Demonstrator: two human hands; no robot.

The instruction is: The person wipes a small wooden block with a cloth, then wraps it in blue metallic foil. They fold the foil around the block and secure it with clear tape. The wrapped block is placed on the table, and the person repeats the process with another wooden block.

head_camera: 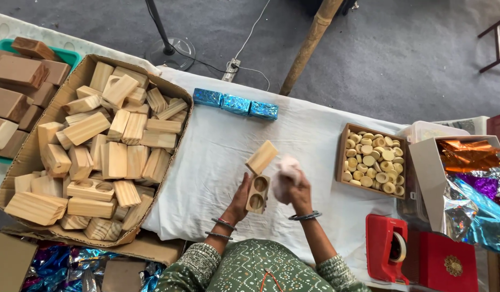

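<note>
- Holding a wooden block with two round holes (257, 193), the left hand (240, 199) is closed around its left edge and keeps it tilted above the white cloth (217, 151).
- The right hand (294, 186) is closed on a pale pink cloth (285, 174), just beside the block on its right side; the two hands are near each other.
- A plain wooden block (262, 157) lies on the white cloth, touching the top of the held block or very near to it.
- Three blue shiny wrapped packets (235, 104) lie in a row further away.
- A big cardboard box (23, 162) at the left is full of wooden blocks.
- At the right, a small wooden tray (343, 151) holds round pale discs, and a red tape dispenser (387, 249) stands near the person.
</note>
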